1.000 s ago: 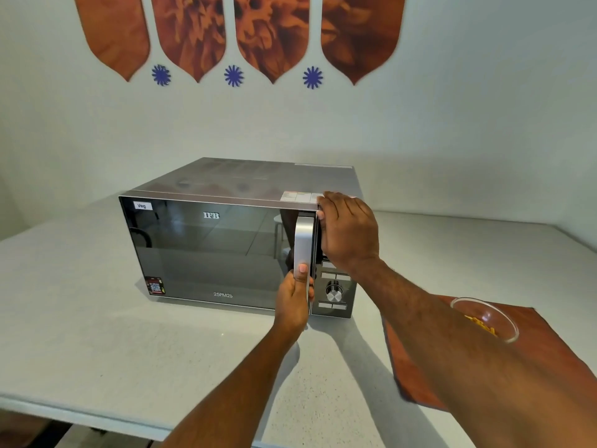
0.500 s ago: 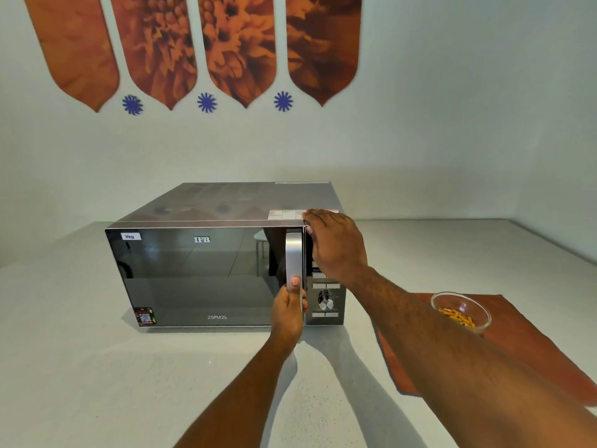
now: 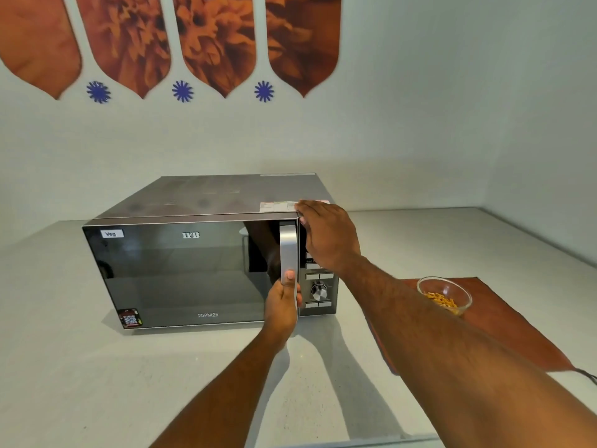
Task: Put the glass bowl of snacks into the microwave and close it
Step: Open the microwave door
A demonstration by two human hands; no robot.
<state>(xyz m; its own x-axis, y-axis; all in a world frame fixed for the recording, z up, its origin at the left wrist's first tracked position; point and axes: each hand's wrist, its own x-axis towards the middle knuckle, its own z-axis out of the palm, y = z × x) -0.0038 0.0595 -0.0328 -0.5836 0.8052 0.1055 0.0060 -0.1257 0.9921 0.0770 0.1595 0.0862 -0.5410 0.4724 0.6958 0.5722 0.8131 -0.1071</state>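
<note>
a: while the microwave (image 3: 193, 253) sits on the pale counter (image 3: 80, 367) with its dark mirrored door flush against the body, where are the hands?

b: the left hand (image 3: 282, 305) is wrapped around the lower end of the silver door handle (image 3: 288, 250), thumb pressed flat on its front face, the other fingers curled behind it out of sight. so it is closed around the handle.

a: and the other one?

b: the right hand (image 3: 328, 236) lies flat over the top right front corner of the microwave, fingers together and extended, fingertips reaching onto the top panel near a white label strip (image 3: 277, 205). the palm covers the upper part of the control panel (image 3: 318, 286). it grips nothing; it only presses against the casing.

a: what shows below that palm?

b: a round silver knob (image 3: 319, 291) and a few flat buttons above and beneath it.

a: where is the glass bowl (image 3: 444, 294)?

b: to the right of the microwave, well apart from it, upright on a reddish-brown mat (image 3: 504, 328) that lies on the counter. the right forearm crosses in front of its left side. yellow-orange snacks (image 3: 441, 300) lie in the bottom.

a: anything on the door itself?

b: a small "veg" tag at the upper left, a logo near the top centre, a model number low down, and a sticker at the lower left corner.

a: behind it all?

b: a light wall with orange floral panels (image 3: 213, 40) and small blue flower shapes (image 3: 182, 91) under them.
</note>
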